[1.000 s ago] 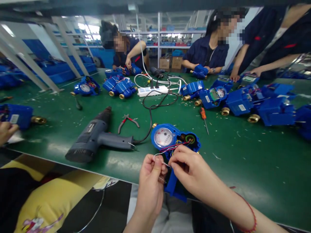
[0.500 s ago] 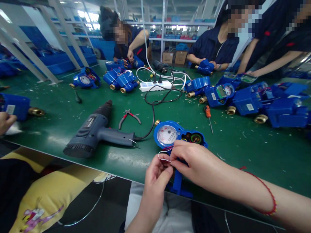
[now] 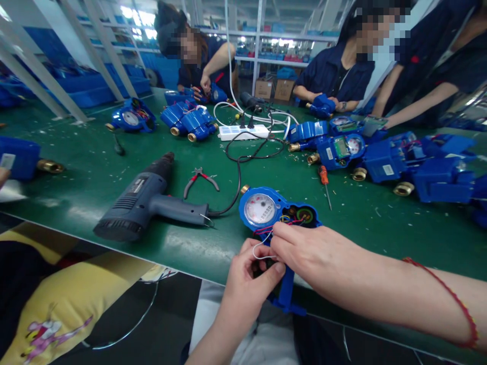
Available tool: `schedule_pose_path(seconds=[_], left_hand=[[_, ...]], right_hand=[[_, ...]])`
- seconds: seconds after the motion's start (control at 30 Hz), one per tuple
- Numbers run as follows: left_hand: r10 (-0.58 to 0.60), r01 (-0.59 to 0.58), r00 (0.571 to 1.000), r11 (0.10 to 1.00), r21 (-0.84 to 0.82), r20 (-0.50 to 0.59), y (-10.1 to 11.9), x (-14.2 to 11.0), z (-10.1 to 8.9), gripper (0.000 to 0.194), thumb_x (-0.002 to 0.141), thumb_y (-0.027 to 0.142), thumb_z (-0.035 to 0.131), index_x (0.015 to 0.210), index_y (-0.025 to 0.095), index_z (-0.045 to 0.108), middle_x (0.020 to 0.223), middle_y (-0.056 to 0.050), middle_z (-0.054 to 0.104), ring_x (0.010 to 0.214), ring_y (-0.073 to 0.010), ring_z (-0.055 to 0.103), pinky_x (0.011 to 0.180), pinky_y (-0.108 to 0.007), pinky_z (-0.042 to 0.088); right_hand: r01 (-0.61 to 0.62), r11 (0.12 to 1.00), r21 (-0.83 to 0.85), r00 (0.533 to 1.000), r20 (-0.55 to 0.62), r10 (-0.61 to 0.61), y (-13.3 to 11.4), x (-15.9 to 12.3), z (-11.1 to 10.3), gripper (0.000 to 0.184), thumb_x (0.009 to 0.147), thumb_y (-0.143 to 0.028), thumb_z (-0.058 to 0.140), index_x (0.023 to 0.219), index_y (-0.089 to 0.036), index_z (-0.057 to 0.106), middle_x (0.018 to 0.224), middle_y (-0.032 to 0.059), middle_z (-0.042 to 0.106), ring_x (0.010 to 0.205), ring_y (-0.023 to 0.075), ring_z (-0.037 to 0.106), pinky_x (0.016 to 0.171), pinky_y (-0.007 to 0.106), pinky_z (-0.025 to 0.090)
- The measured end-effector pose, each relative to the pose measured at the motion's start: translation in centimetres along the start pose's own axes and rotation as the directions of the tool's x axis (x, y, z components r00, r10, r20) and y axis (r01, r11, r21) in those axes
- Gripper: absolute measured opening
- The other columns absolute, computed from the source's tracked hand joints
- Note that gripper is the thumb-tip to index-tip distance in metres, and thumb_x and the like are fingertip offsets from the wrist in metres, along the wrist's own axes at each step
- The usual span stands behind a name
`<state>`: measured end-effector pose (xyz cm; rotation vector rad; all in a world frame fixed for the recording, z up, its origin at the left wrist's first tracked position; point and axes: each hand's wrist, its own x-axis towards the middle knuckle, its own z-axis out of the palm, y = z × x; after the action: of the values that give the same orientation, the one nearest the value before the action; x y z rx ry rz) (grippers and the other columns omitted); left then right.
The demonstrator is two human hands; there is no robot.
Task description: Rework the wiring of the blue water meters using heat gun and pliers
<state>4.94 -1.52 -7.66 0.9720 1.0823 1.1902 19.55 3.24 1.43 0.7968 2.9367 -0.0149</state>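
Pinching a white wire above a blue water meter

The right hand [image 3: 308,253] is reaching in from 3 o'clock, its thumb and fingertips [image 3: 279,248] pressing together on a thin white wire [image 3: 254,252]. The left hand [image 3: 247,286] is curling up from 6 o'clock beside the wire's loop, fingers bent close together; whether they are clamped on anything, the view does not show. The meter [image 3: 259,209] is sitting just above both hands at 12 o'clock, with red wires [image 3: 274,228] crossing its open end and its blue tail [image 3: 287,289] running down under them, past the edge of the green bench [image 3: 365,238]. A grey drill [image 3: 148,200] is lying at 10 o'clock, with red-handled pliers [image 3: 200,181] beyond it. A screwdriver [image 3: 324,185] is lying at 1 o'clock. Across the bench, a co-worker's hands [image 3: 321,104] are holding another blue meter.
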Motion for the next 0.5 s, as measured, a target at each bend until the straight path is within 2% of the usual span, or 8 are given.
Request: schedule_pose_path(seconds=[0.13, 0.2, 0.27, 0.33, 0.43, 0.5], left_hand=[[0.013, -0.012, 1.0, 0.999, 0.052, -0.02, -0.1, -0.1, 0.2, 0.016, 0.076, 0.029, 0.067, 0.067, 0.016, 0.065, 0.078, -0.001, 0.048, 0.07, -0.0147, 0.044, 0.063, -0.026, 0.035], [0.012, -0.011, 1.0, 0.999, 0.049, -0.027, 0.0, -0.2, 0.4, 0.016, 0.077, 0.029, 0.066, 0.068, 0.017, 0.063, 0.078, 0.0, 0.048, 0.068, -0.014, 0.043, 0.062, -0.026, 0.035], [0.003, -0.001, 0.999, 1.0, 0.031, -0.04, 0.0, -0.4, 0.5, 0.014, 0.079, 0.028, 0.065, 0.071, 0.017, 0.061, 0.077, 0.0, 0.049, 0.068, -0.0137, 0.044, 0.063, -0.025, 0.035], [-0.01, 0.011, 0.998, 1.0, 0.005, -0.057, 0.0, -0.5, 0.5, 0.012, 0.08, 0.028, 0.064, 0.074, 0.018, 0.061, 0.076, 0.0, 0.051, 0.069, -0.0138, 0.045, 0.064, -0.024, 0.036], [-0.026, 0.021, 0.998, 0.997, -0.075, -0.063, 0.0, -0.6, 0.5, 0.011, 0.08, 0.028, 0.066, 0.077, 0.018, 0.061, 0.074, 0.001, 0.054, 0.068, -0.0126, 0.046, 0.063, -0.023, 0.036], [-0.042, 0.034, 0.998, 0.989, -0.144, -0.051, -0.1, -0.6, 0.5, 0.013, 0.08, 0.03, 0.067, 0.078, 0.018, 0.061, 0.071, 0.003, 0.053, 0.064, -0.0111, 0.044, 0.06, -0.021, 0.035]], right_hand=[[-0.007, 0.999, -0.046, 0.992, -0.129, 0.001, 1.0, 0.1, -1.5, 0.016, 0.08, -0.002, 0.05, 0.087, -0.015, 0.053, 0.085, 0.0033, 0.051, 0.058, 0.0127, 0.044, 0.045, 0.027, 0.024], [-0.041, 0.999, -0.026, 0.983, -0.178, 0.036, 1.4, 0.0, -2.2, 0.009, 0.085, -0.008, 0.048, 0.083, -0.017, 0.05, 0.081, 0.0018, 0.047, 0.055, 0.0118, 0.039, 0.045, 0.026, 0.023], [-0.068, 0.997, 0.027, 0.979, -0.191, 0.072, 1.7, -0.2, -2.9, 0.012, 0.089, -0.014, 0.046, 0.077, -0.017, 0.048, 0.076, 0.0004, 0.045, 0.053, 0.0113, 0.037, 0.045, 0.026, 0.023], [-0.067, 0.989, 0.132, 0.986, -0.142, 0.086, 1.6, -0.8, -3.5, 0.019, 0.091, -0.016, 0.044, 0.072, -0.018, 0.046, 0.072, -0.0006, 0.045, 0.054, 0.0107, 0.038, 0.048, 0.026, 0.026], [-0.02, 0.935, 0.354, 0.998, 0.061, -0.001, 1.3, -1.9, -3.8, 0.029, 0.096, -0.02, 0.042, 0.067, -0.018, 0.045, 0.066, -0.0032, 0.047, 0.055, 0.0082, 0.041, 0.053, 0.023, 0.03], [-0.032, 0.901, 0.432, 0.991, 0.134, -0.029, 0.9, -2.4, -3.4, 0.031, 0.097, -0.022, 0.043, 0.067, -0.018, 0.047, 0.066, -0.0038, 0.049, 0.055, 0.0072, 0.043, 0.055, 0.022, 0.033]])
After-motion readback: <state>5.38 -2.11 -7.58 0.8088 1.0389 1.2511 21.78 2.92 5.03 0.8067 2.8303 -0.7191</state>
